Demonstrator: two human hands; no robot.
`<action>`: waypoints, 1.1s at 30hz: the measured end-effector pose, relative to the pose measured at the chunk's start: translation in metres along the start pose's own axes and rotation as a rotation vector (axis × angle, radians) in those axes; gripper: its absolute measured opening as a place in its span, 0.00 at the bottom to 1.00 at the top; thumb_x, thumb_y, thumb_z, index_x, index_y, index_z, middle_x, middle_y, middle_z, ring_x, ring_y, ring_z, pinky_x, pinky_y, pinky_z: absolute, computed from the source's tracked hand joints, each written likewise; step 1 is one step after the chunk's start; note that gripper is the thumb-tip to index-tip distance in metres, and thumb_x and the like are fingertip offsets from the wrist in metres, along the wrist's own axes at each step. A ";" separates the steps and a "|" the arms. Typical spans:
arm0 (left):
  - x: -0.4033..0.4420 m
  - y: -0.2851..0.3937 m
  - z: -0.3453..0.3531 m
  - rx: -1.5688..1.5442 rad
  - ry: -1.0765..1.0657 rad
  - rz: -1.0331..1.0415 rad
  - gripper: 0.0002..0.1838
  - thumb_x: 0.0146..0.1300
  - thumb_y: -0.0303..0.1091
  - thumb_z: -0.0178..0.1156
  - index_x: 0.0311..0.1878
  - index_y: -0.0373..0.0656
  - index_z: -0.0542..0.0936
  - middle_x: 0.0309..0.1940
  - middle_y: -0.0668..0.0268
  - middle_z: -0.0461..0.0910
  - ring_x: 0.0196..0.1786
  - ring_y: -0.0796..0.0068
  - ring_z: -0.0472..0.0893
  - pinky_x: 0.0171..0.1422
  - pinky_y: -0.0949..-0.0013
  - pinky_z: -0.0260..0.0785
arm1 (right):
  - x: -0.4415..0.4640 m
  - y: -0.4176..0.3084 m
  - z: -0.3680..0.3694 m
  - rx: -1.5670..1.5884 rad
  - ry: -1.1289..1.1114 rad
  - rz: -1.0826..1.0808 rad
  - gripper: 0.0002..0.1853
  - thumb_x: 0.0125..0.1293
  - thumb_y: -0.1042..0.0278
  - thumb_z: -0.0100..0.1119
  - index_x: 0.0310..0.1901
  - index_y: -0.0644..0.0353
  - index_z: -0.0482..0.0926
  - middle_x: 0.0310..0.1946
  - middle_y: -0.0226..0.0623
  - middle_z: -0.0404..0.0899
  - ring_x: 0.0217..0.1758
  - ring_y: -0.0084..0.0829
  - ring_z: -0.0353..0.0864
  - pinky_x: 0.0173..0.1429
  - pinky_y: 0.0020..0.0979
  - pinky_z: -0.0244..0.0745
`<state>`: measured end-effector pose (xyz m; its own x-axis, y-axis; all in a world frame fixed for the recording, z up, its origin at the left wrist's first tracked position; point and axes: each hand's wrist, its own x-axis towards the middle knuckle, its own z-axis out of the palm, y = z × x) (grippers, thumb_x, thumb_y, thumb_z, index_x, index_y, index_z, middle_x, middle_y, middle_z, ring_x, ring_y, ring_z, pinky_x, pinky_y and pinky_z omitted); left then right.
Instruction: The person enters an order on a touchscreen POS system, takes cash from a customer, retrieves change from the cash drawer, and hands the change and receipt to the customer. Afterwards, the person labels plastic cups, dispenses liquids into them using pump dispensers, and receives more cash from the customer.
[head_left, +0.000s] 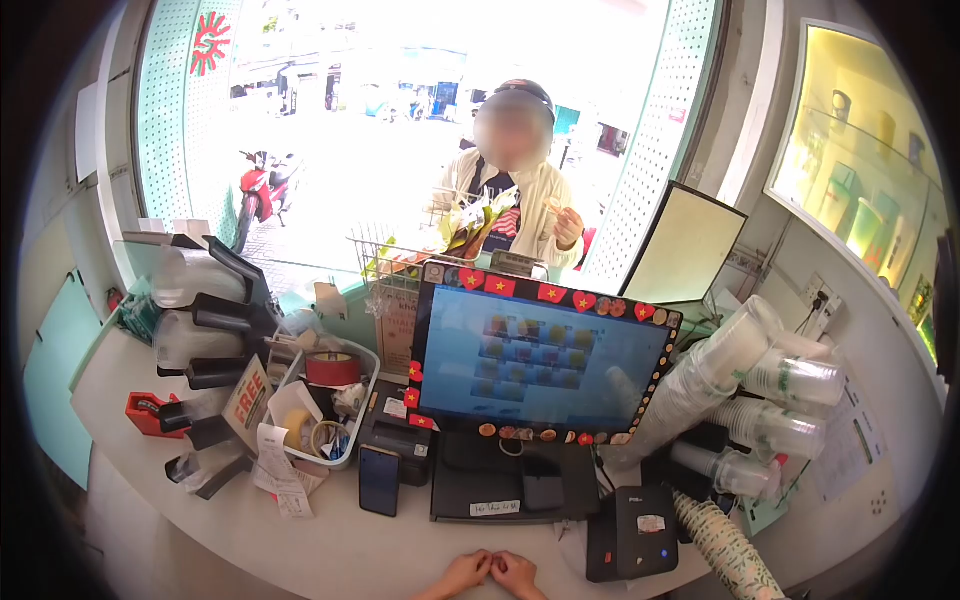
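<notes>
My left hand (pixel 466 573) and my right hand (pixel 514 572) rest side by side at the counter's near edge. Their curled fingers meet in the middle, and nothing shows in either one. Just beyond them is a black cash drawer (pixel 465 490) with a handwritten label and a dark phone (pixel 543 484) on top. A monitor (pixel 545 355) framed with flag and heart stickers stands above it, its screen lit blue with a grid of pictures. Right of my hands sits a black printer (pixel 632 535). Another phone (pixel 379 480) leans upright to the left.
Stacked clear plastic cups (pixel 700 375) and a patterned paper cup stack (pixel 728 550) crowd the right side. At left are a white basket (pixel 350 440) with tape rolls, paper receipts (pixel 283 470) and black cup-lid holders (pixel 225 372). Across the counter stands a helmeted person (pixel 555 215), one hand raised.
</notes>
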<state>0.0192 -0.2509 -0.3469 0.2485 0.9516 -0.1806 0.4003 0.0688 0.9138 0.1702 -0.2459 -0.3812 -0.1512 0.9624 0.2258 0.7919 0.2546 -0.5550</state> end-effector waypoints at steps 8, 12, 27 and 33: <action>-0.003 0.009 -0.004 -0.011 -0.012 -0.044 0.16 0.65 0.43 0.46 0.44 0.42 0.74 0.24 0.55 0.79 0.22 0.61 0.80 0.32 0.61 0.72 | 0.001 -0.011 -0.006 0.024 0.022 -0.021 0.07 0.50 0.56 0.59 0.30 0.44 0.79 0.18 0.29 0.77 0.22 0.35 0.78 0.24 0.37 0.71; 0.002 -0.009 0.009 0.189 0.194 0.188 0.13 0.63 0.39 0.46 0.40 0.40 0.73 0.23 0.49 0.77 0.26 0.47 0.77 0.33 0.52 0.69 | 0.000 -0.009 0.002 -0.078 0.051 -0.016 0.07 0.51 0.55 0.58 0.29 0.45 0.77 0.19 0.31 0.78 0.23 0.36 0.78 0.24 0.38 0.71; 0.009 -0.013 0.019 0.263 0.242 0.117 0.10 0.60 0.37 0.49 0.32 0.41 0.75 0.19 0.49 0.77 0.23 0.47 0.77 0.28 0.50 0.70 | 0.002 -0.014 0.001 -0.018 0.000 0.084 0.10 0.52 0.53 0.56 0.28 0.49 0.75 0.19 0.39 0.77 0.23 0.42 0.78 0.25 0.43 0.71; 0.008 -0.016 0.022 0.228 0.282 0.116 0.09 0.60 0.38 0.51 0.33 0.43 0.76 0.17 0.54 0.76 0.22 0.51 0.78 0.28 0.55 0.70 | 0.001 -0.011 0.002 0.016 -0.002 0.120 0.10 0.51 0.55 0.56 0.30 0.49 0.76 0.20 0.39 0.77 0.24 0.43 0.78 0.26 0.43 0.72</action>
<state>0.0344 -0.2512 -0.3713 0.0641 0.9964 0.0558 0.5779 -0.0827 0.8119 0.1602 -0.2472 -0.3759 -0.0574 0.9862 0.1556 0.7947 0.1394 -0.5908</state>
